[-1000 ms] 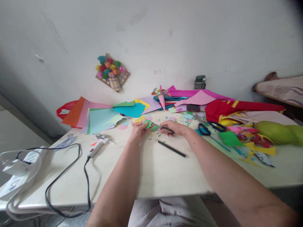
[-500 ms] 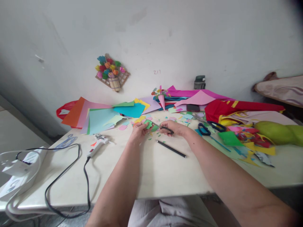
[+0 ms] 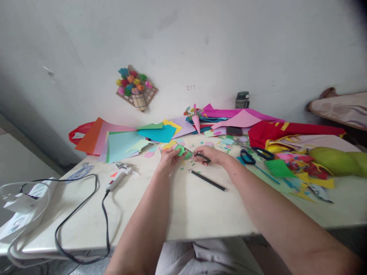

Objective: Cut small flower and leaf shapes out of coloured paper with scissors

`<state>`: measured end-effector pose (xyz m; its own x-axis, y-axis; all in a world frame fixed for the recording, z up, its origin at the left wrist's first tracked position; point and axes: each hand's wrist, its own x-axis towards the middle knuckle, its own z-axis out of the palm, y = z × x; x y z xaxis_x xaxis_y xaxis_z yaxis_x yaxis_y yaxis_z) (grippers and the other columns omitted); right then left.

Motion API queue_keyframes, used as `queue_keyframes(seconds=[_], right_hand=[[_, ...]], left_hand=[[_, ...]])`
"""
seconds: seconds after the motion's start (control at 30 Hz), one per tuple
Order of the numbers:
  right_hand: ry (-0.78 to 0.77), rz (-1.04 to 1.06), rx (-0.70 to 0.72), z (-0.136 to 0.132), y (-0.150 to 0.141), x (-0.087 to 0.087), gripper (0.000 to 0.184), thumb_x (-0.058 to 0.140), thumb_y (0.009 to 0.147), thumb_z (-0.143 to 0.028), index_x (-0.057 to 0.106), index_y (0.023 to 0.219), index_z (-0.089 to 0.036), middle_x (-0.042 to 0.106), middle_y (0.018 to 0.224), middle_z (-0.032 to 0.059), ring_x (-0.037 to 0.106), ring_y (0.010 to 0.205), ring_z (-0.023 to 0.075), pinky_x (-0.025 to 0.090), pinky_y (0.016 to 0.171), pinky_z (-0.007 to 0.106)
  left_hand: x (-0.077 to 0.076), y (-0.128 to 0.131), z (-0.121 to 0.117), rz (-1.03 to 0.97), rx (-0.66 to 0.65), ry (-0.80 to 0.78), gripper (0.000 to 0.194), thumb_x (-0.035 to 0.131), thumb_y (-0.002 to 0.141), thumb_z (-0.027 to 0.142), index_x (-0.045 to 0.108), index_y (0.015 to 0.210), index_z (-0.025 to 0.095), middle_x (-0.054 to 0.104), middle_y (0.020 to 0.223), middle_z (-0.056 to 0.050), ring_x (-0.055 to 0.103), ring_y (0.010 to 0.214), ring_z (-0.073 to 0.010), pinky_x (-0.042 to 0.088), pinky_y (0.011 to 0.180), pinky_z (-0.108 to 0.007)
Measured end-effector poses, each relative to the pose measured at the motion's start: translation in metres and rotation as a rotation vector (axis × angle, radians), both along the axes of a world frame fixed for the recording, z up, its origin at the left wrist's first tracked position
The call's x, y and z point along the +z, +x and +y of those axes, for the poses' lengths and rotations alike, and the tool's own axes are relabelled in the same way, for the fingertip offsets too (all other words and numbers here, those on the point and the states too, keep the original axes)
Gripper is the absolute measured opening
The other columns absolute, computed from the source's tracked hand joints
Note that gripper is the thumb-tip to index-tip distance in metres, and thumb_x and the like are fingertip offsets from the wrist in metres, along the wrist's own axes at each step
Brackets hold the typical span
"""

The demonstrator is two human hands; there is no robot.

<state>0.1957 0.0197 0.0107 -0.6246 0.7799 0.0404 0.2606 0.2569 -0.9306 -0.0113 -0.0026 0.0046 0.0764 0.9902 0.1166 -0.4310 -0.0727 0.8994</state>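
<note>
A small piece of green paper is pinched between the fingers of my left hand. My right hand is closed round the black handles of a small pair of scissors, whose blades point left and reach the green paper. Both hands are just above the table. Small paper scraps lie scattered under and behind them. A black pen rests on the tabletop in front of my right hand.
On the left are a glue gun with a looping black cord and a power strip. Coloured paper sheets line the back. At right lie larger scissors, a red cloth and a green fruit-like object. A phone lies near the wall.
Very little differs. The green paper in my left hand looks slightly turned at the scissor blades; both hands stay in nearly the same place.
</note>
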Motion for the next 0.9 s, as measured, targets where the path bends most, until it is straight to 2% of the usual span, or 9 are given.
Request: queue_keyframes(seconds=[0.23, 0.4, 0.6, 0.9], right_hand=[[0.006, -0.023, -0.077, -0.009, -0.004, 0.010, 0.027, 0.077, 0.064, -0.035, 0.061, 0.074, -0.015, 0.050, 0.044, -0.0066, 0.040, 0.036, 0.0059, 0.032, 0.037, 0.020], [-0.010, -0.026, -0.095, -0.012, -0.006, 0.014, 0.022, 0.075, 0.067, -0.031, 0.061, 0.073, -0.015, 0.049, 0.043, -0.0071, 0.040, 0.035, 0.0061, 0.031, 0.037, 0.020], [-0.010, -0.005, -0.076, -0.004, -0.004, 0.006, 0.013, 0.071, 0.068, -0.024, 0.063, 0.073, -0.015, 0.048, 0.044, -0.0068, 0.040, 0.037, 0.0065, 0.031, 0.038, 0.020], [0.002, 0.030, -0.024, 0.003, -0.002, -0.003, 0.018, 0.067, 0.068, -0.030, 0.063, 0.075, -0.015, 0.049, 0.051, -0.0056, 0.041, 0.041, 0.0063, 0.031, 0.039, 0.021]], left_hand=[[0.002, -0.001, -0.001, 0.014, -0.021, 0.034, 0.024, 0.083, 0.060, 0.025, 0.066, 0.070, 0.012, 0.069, 0.078, -0.004, 0.068, 0.079, -0.0183, 0.055, 0.082, -0.033], [0.004, 0.000, -0.003, 0.025, -0.011, 0.036, 0.026, 0.085, 0.057, 0.026, 0.065, 0.065, 0.012, 0.068, 0.076, -0.005, 0.067, 0.078, -0.0178, 0.054, 0.081, -0.032], [0.004, 0.001, -0.003, 0.008, 0.001, 0.023, 0.027, 0.086, 0.054, 0.025, 0.064, 0.063, 0.011, 0.067, 0.072, -0.003, 0.065, 0.071, -0.0160, 0.055, 0.079, -0.032], [0.003, 0.001, -0.003, 0.017, -0.002, 0.028, 0.025, 0.084, 0.058, 0.024, 0.064, 0.065, 0.011, 0.066, 0.073, -0.003, 0.064, 0.068, -0.0141, 0.055, 0.072, -0.030]])
